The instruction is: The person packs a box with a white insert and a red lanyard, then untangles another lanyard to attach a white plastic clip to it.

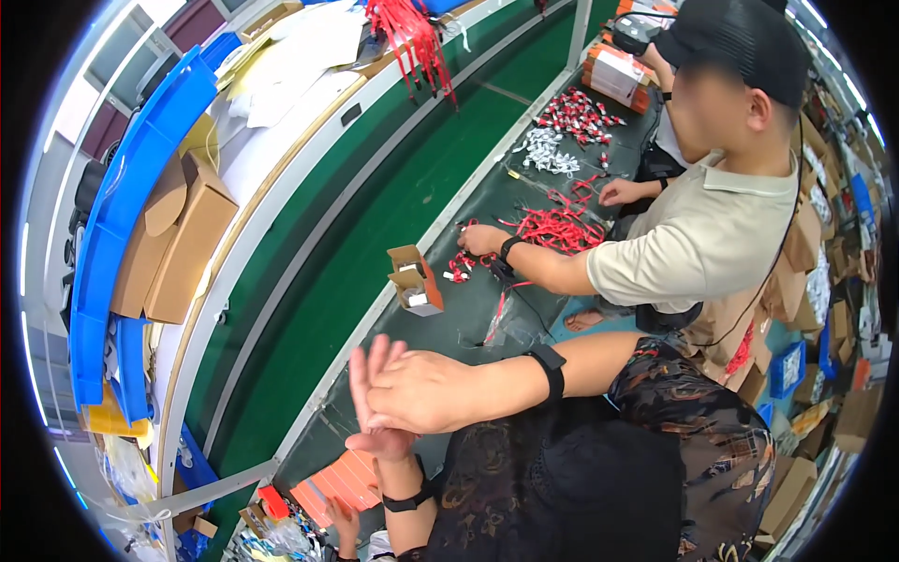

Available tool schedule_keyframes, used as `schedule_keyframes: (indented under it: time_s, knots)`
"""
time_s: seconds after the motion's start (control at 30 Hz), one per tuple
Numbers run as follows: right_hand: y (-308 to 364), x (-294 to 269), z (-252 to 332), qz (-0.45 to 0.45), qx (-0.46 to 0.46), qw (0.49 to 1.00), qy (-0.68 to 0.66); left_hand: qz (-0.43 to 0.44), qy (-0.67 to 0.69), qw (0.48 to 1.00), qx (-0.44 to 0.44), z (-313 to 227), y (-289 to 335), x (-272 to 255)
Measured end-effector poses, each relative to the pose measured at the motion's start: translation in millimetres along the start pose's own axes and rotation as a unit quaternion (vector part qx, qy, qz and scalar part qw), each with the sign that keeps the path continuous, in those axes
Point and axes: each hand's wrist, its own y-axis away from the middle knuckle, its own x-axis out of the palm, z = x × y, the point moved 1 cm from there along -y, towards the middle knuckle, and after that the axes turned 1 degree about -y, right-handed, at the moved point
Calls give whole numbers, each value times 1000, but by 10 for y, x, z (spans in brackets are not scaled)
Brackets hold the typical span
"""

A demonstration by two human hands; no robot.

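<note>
One dark bench [445,330] bore a row of orange boxes [334,484] at its near end. Above it, the right hand [421,389] lay folded across the left hand [384,442], whose fingers reached out straight (whether the right pinched anything, I couldn't tell). Just beyond them stood a small flapped box [408,278], a white piece [416,300] inside.

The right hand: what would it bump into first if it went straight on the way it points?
The right hand would meet the left hand first; they seem to be touching, though depth is hard to judge.
</note>
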Motion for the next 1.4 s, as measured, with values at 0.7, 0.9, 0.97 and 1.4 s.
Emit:
schedule_keyframes:
  time_s: [0.7, 0.9, 0.97, 1.4]
  knots:
    - [-201, -885, -2899, 23, 397, 868, -297, 144, -432, 866, -204, 53, -402, -300]
    - [934, -1745, -5295, -199, 576, 690, 390, -151, -111, 847, -498, 153, -86, -399]
    - [1060, -1804, -5565, -122, 569, 658, 478, -235, -60, 779, -577, 68, -15, -370]
    - [1400, -1908, -5565, -14, 386, 730, 564, -226, -111, 776, -578, 102, 104, -259]
